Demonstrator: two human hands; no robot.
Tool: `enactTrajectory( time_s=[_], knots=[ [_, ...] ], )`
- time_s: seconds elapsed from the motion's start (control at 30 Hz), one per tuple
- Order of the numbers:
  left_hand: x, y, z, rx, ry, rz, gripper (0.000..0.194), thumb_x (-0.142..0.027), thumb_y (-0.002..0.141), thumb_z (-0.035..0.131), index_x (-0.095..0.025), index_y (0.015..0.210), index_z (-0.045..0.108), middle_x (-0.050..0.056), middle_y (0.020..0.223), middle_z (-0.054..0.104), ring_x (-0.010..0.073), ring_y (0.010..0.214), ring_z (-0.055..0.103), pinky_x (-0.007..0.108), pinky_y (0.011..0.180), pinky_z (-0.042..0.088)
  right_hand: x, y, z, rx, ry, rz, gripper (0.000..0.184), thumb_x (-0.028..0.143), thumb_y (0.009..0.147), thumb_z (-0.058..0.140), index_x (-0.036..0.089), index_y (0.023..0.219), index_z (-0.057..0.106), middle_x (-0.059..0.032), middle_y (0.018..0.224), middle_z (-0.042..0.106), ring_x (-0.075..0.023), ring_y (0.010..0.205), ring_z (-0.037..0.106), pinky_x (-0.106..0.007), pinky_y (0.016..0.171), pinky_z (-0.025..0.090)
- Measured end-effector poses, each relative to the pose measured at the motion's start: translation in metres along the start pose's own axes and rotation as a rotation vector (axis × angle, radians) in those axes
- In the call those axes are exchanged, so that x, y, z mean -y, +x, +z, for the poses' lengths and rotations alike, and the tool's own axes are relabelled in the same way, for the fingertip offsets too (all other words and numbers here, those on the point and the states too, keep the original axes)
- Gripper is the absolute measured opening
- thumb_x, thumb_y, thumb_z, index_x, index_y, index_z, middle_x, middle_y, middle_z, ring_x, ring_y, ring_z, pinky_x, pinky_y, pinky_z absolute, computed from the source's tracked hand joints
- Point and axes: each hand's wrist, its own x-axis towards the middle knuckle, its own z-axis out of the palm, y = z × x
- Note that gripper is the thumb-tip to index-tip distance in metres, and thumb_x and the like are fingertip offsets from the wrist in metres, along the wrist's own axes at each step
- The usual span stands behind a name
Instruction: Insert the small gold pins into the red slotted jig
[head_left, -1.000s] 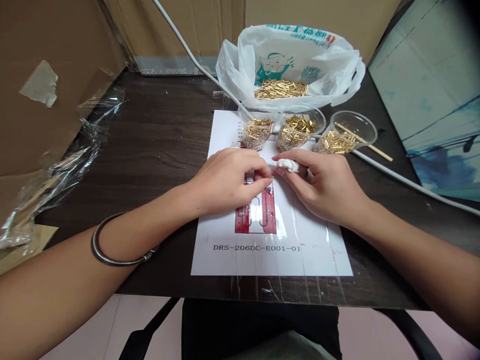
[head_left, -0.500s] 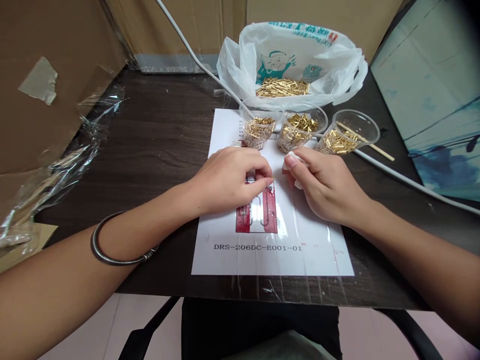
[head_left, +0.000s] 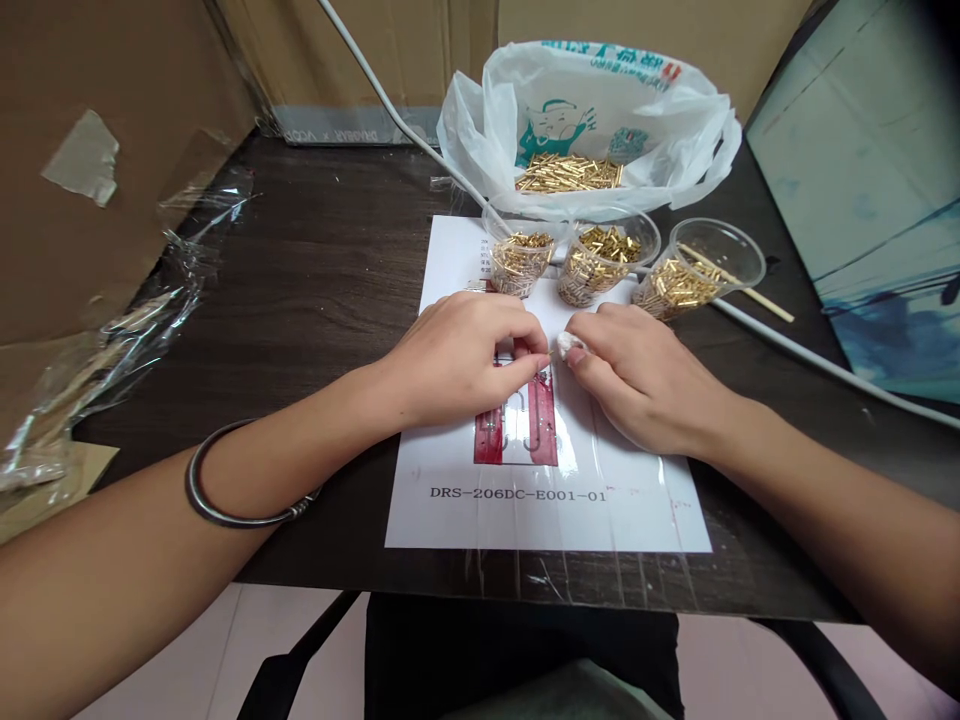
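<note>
My left hand (head_left: pixel 461 358) rests on a white printed sheet (head_left: pixel 540 500) and pinches a tiny brass pin between thumb and forefinger, over a red fixture (head_left: pixel 525 430) taped to the sheet. My right hand (head_left: pixel 637 375) is closed round a small white wad (head_left: pixel 568 343), whose tip touches the pin at my left fingertips. Three clear plastic cups (head_left: pixel 600 262) holding several brass pins stand just beyond my hands.
A white plastic bag (head_left: pixel 592 120) full of brass pins sits at the back. A wooden stick (head_left: pixel 750 290) leans in the right cup. A white cable (head_left: pixel 825 365) crosses the dark table. Crumpled clear film (head_left: pixel 112 340) lies at the left; cardboard walls surround the table.
My right hand has closed round the white wad and moved left until it meets my left fingertips. My left hand has stayed in place.
</note>
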Motion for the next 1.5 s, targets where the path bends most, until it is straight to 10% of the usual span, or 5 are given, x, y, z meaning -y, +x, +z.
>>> enactTrajectory(
  time_s=[1.5],
  knots=[
    [0.0017, -0.0012, 0.0007, -0.001, -0.016, 0.052, 0.014, -0.022, 0.083, 0.059, -0.019, 0.083, 0.072, 0.001, 0.079, 0.067, 0.0144, 0.075, 0.058, 0.028, 0.070, 0.044, 0.0087, 0.0051, 0.0043, 0.014, 0.045, 0.101, 0.025, 0.033, 0.096, 0.026, 0.021, 0.077, 0.035, -0.0027, 0.077, 0.045, -0.0192, 0.074, 0.038, -0.037, 0.071, 0.027]
  ],
)
